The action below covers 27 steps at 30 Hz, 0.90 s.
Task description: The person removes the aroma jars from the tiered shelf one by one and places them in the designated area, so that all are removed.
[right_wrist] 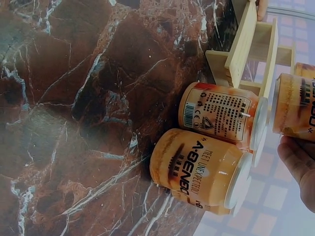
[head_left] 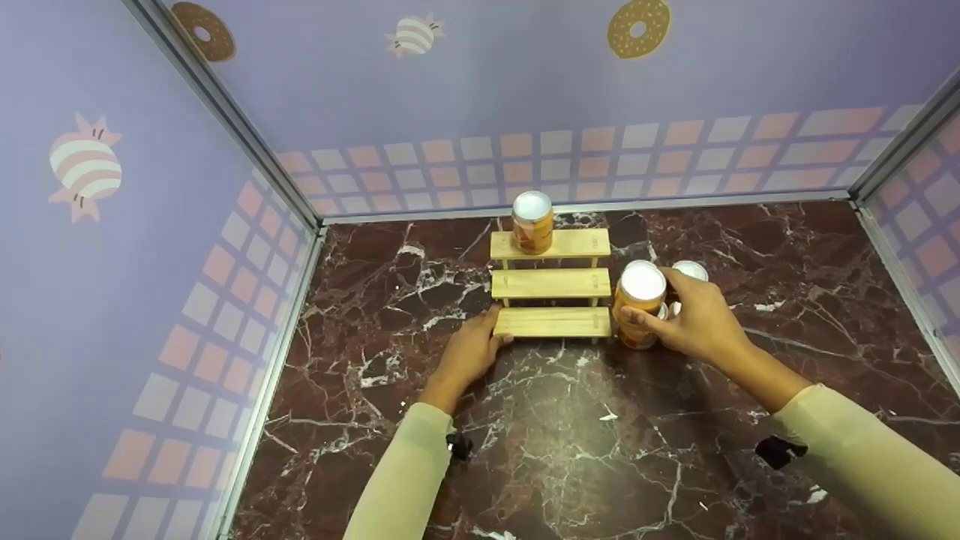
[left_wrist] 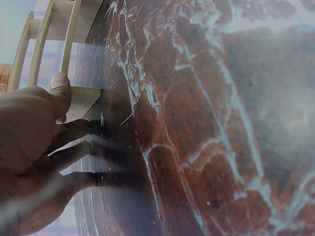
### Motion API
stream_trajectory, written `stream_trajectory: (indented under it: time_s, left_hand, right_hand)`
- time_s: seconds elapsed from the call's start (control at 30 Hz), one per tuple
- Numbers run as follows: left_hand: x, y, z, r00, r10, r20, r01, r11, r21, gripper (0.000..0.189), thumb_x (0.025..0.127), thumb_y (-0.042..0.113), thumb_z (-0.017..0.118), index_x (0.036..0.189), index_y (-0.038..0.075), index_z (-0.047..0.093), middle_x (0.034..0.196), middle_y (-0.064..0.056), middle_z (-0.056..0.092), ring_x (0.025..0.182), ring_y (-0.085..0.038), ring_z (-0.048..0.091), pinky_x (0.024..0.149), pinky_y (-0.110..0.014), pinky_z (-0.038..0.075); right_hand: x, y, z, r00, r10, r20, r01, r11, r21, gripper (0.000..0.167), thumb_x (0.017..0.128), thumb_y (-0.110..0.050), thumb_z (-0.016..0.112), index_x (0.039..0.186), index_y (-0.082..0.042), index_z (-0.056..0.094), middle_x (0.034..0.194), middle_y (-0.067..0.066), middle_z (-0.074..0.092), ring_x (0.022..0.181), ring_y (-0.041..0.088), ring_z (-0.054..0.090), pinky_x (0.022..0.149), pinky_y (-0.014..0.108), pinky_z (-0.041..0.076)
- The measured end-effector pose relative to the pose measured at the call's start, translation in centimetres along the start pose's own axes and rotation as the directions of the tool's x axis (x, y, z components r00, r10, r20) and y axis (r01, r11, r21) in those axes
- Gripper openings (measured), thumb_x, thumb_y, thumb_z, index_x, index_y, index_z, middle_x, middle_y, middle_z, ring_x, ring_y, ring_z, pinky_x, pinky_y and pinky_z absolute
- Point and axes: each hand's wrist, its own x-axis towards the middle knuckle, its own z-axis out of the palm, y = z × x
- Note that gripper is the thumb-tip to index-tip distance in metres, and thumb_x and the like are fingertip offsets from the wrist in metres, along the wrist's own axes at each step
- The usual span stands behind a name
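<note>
A three-tier wooden stand stands on the marbled surface. My left hand grips the left end of its lowest tier, thumb at the front edge and the other fingers beside it. In the left wrist view, that thumb lies against the wood. My right hand holds an orange can with a white lid just right of the stand. The right wrist view shows this held can raised above other cans. One similar can sits on the top tier, left of its middle.
Several orange cans stand close together right of the stand, partly hidden by my right hand; one lid shows behind it. Two stand in front in the right wrist view, a label-side can and a lettered can. Patterned walls enclose the surface.
</note>
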Motion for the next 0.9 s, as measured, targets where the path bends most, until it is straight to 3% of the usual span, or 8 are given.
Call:
stream_trajectory:
  time_s: [0.17,0.43,0.67,0.9]
  left_hand:
    - [-0.1,0.2,-0.1,1.000,-0.004,0.004,0.004,1.000,0.005,0.074,0.109,0.055,0.063,0.171,0.020,0.043,0.161,-0.025,0.060,0.147,-0.043,0.061,0.122,-0.059,0.052]
    - [-0.3,0.4,-0.4,1.000,-0.004,-0.002,0.004,1.000,-0.006,0.075,0.108,0.053,0.065,0.171,0.019,0.043,0.161,-0.026,0.059,0.148,-0.044,0.060,0.124,-0.060,0.050]
    - [-0.3,0.5,-0.4,1.000,-0.009,-0.001,0.009,1.000,-0.012,0.075,0.108,0.055,0.064,0.171,0.019,0.043,0.162,-0.026,0.058,0.149,-0.043,0.060,0.124,-0.060,0.050]
    - [-0.3,0.3,-0.4,0.999,0.021,-0.031,-0.022,0.999,-0.028,0.074,0.108,0.052,0.066,0.169,0.015,0.046,0.158,-0.028,0.061,0.145,-0.045,0.063,0.120,-0.062,0.053]
  right_hand:
    - [-0.3,0.0,-0.1,1.000,0.003,0.008,-0.003,1.000,0.014,0.065,0.091,-0.034,0.094,0.136,0.005,0.068,0.114,0.026,0.080,0.093,0.042,0.078,0.079,0.057,0.067]
    - [-0.9,0.0,-0.3,1.000,-0.003,0.020,0.003,1.000,0.017,0.064,0.092,-0.031,0.093,0.136,0.007,0.067,0.119,0.029,0.078,0.098,0.044,0.079,0.084,0.060,0.067]
    - [-1.6,0.1,-0.1,1.000,-0.010,-0.002,0.010,1.000,-0.026,0.065,0.090,-0.036,0.095,0.133,0.004,0.069,0.110,0.022,0.080,0.083,0.032,0.071,0.075,0.046,0.058]
    - [-2.2,0.0,0.0,0.999,-0.027,-0.026,0.026,0.999,-0.027,0.064,0.088,-0.032,0.097,0.133,0.004,0.070,0.113,0.021,0.081,0.088,0.034,0.074,0.076,0.046,0.057]
